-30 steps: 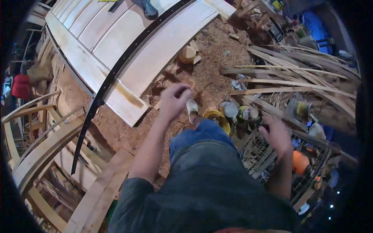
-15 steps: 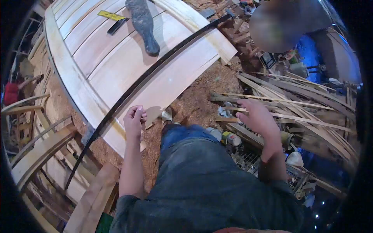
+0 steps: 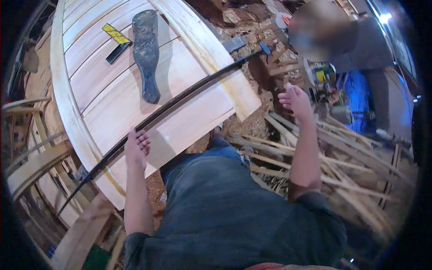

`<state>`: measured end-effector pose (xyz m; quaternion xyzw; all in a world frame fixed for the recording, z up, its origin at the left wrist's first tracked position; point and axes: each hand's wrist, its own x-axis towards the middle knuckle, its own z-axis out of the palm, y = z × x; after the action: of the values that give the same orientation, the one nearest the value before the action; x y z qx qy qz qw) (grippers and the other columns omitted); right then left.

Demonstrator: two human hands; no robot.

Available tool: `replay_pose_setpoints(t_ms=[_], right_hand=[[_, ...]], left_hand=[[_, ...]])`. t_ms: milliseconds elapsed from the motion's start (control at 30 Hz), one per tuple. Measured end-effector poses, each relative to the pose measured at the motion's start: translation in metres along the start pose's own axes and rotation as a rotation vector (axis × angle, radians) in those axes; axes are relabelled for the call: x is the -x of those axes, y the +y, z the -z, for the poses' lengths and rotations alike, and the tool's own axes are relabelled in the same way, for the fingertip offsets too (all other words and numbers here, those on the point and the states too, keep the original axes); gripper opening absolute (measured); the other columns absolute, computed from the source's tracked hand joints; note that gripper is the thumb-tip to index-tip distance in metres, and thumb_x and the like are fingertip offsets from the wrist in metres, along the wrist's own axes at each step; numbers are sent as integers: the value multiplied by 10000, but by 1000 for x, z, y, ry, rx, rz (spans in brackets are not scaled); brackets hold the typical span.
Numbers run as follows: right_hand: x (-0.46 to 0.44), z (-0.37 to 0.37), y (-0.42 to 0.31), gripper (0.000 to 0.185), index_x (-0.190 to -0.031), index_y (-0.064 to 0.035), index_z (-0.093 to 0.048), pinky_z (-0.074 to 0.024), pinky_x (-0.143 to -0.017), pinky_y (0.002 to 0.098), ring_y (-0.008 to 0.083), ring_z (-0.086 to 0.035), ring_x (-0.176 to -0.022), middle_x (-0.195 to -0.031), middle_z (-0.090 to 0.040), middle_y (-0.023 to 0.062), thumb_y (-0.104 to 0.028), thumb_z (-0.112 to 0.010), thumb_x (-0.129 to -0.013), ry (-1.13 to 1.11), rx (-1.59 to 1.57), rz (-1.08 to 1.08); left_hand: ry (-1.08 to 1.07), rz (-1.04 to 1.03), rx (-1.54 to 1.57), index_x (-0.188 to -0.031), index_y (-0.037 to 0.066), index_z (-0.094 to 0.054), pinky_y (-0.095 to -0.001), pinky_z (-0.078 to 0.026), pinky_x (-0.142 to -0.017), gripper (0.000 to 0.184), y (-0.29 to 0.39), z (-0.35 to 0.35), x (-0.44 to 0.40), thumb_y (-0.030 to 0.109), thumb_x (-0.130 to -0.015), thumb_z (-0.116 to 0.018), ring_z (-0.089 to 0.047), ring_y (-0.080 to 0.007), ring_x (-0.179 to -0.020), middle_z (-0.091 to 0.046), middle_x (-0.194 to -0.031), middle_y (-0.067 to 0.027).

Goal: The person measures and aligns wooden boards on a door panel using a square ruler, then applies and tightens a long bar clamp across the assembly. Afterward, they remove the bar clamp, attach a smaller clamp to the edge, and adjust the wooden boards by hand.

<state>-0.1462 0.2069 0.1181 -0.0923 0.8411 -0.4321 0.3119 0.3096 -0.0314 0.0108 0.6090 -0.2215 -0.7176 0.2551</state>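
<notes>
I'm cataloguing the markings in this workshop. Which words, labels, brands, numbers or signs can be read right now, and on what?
None can be read for certain.
Yellow-and-black tool: dark marks on its yellow part, too small to read.
Container with a yellow label: too small and blurred to read.
Black strip: no lettering can be made out.
Wooden panel: no lettering can be made out.

Glaring white light (image 3: 385,18) upper right, dark fisheye edges
</notes>
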Motion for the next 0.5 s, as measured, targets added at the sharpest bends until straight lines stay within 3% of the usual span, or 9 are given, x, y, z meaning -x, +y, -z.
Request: replay_pose_setpoints(t_ms=[33,133,167,267,300,367,433,467,500], right_hand=[[-45,7,14,650,-1350,-7,-492,-563,-768,327,222,-690,-914,-1064,-712,165,-525,-610,-976,-41,-175,-45],[-136,-1,7,765,-1425,0,-399,-564,-791,349,283,-672,-1009,-1181,-661,237,-566,-613,-958,-75,-466,-215],[-172,-4,13,887,-1457,-3,-343,-551,-866,431,345,-628,-1106,-1278,-596,288,-636,-636,-908,-106,-503,-253],[-250,-29,15,1159,-1550,-13,-203,-452,-996,548,370,-560,-1199,-1421,-472,299,-739,-694,-790,-141,-646,-526],[-287,-38,29,975,-1456,-67,-408,-287,-1122,638,413,-486,-1290,-1472,-429,265,-741,-666,-801,-212,-749,-602],[-293,-57,14,733,-1329,-168,-536,-112,-1145,714,401,-359,-1386,-1467,-458,169,-700,-648,-837,-276,-721,-438],[-314,-68,8,486,-1184,-139,-639,-367,-1066,659,393,-525,-1223,-1341,-571,180,-527,-671,-893,-356,-845,-511],[-324,-71,10,384,-1110,-128,-623,-483,-890,628,386,-597,-1007,-1044,-659,171,-471,-608,-936,-368,-714,-441],[-330,-68,17,274,-1051,-99,-624,-516,-858,601,394,-623,-980,-1043,-670,177,-347,-582,-943,-418,-786,-486]], left_hand=[[40,-27,17,-1048,42,-603,-204,-428,-538,421,-3,-6,-3,459,-1017,-562,-535,-73,-636,-572,-785,14],[163,-94,16,-1047,52,-608,-194,-410,-528,419,-22,-17,-7,467,-1014,-565,-532,-68,-630,-584,-792,15],[197,-129,4,-1047,57,-610,-197,-406,-526,422,-26,-24,-7,476,-1009,-572,-534,-74,-632,-592,-804,10],[218,-113,-26,-1130,48,-605,-217,-430,-569,395,-36,-24,-1,423,-1009,-576,-540,-84,-674,-606,-858,-1],[284,-113,-46,-1152,44,-603,-223,-440,-587,392,-38,-40,13,407,-1006,-577,-546,-87,-691,-607,-872,-4],[370,-141,-48,-1171,49,-605,-232,-468,-621,387,-43,-51,35,395,-998,-595,-573,-90,-724,-625,-897,-16],[413,-180,-20,-1194,56,-606,-237,-494,-646,407,-54,-50,49,404,-984,-621,-602,-93,-748,-648,-914,-31],[432,-184,-12,-1220,56,-603,-240,-502,-654,432,-59,-48,54,412,-977,-630,-609,-95,-756,-655,-921,-38],[442,-196,36,-1217,46,-601,-237,-504,-657,457,-65,-45,61,426,-966,-642,-612,-103,-763,-657,-953,-51]])
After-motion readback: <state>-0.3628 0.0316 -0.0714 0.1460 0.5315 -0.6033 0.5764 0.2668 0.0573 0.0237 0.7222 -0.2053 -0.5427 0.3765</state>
